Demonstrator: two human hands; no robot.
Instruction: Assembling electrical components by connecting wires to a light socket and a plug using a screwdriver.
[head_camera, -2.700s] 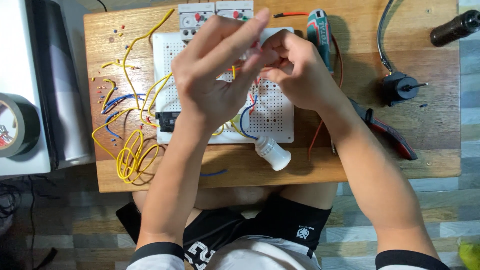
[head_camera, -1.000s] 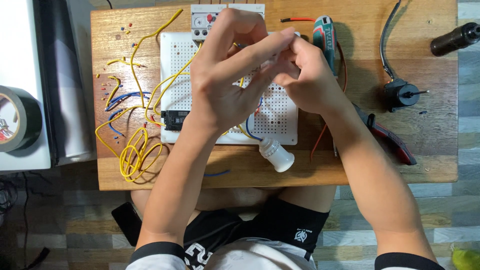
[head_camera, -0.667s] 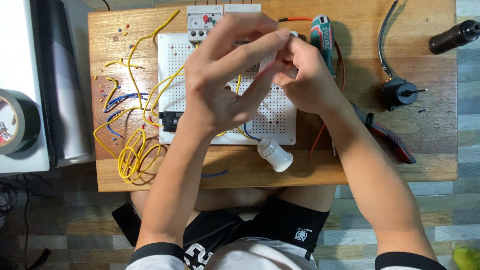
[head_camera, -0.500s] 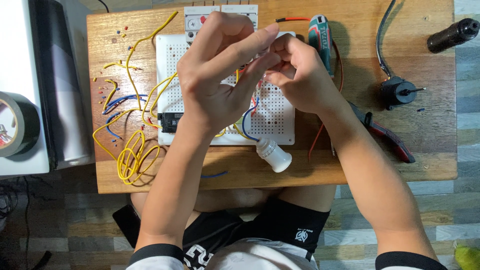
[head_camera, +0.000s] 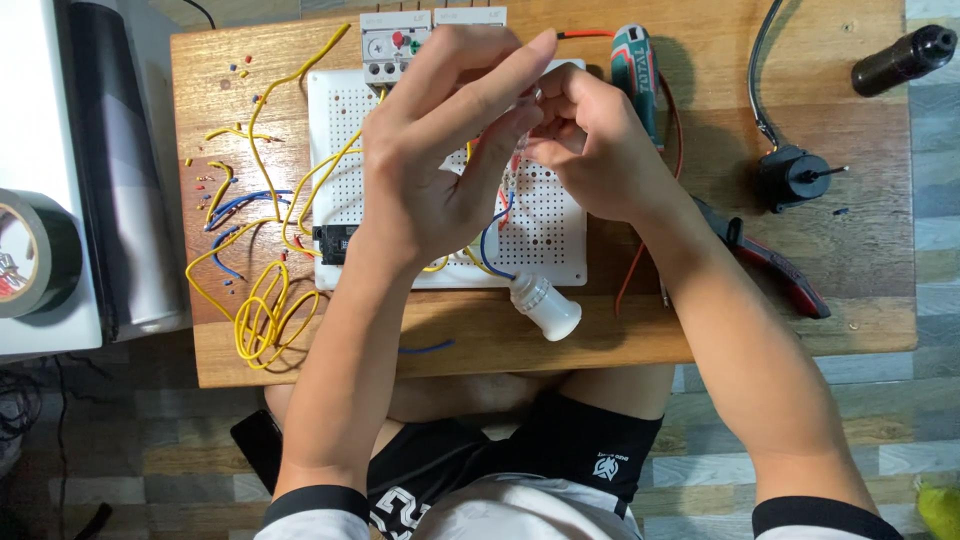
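Thin wire ends (head_camera: 517, 160), red and pale, pinched between the fingertips of both hands above the white perforated board (head_camera: 550, 240), towards the far edge of the counter (head_camera: 860, 320); too small and too hidden to count the strands. Left hand (head_camera: 440, 160) raised over the middle of the board, thumb and forefinger closed on the wires, remaining fingers stretched out. Right hand (head_camera: 600, 150) curled, fingertips pressed together on the same wires, meeting the left just above the board.

One white lamp socket (head_camera: 545, 305) lying on its side at the board's near edge, joined to a blue wire (head_camera: 487, 250). One grey relay block (head_camera: 390, 45) at the board's far left corner. One black component (head_camera: 332, 243) at its left edge. Tangle of yellow wires (head_camera: 265, 310) spread over the counter's left part, looped near the front left corner. One green-handled screwdriver (head_camera: 635, 70) just right of the board. One pair of red-handled pliers (head_camera: 775, 270) beyond the right forearm. One small black motor (head_camera: 795, 175) nearer the right edge, bare wood around it. One roll of black tape (head_camera: 35, 255) off the counter's left edge.
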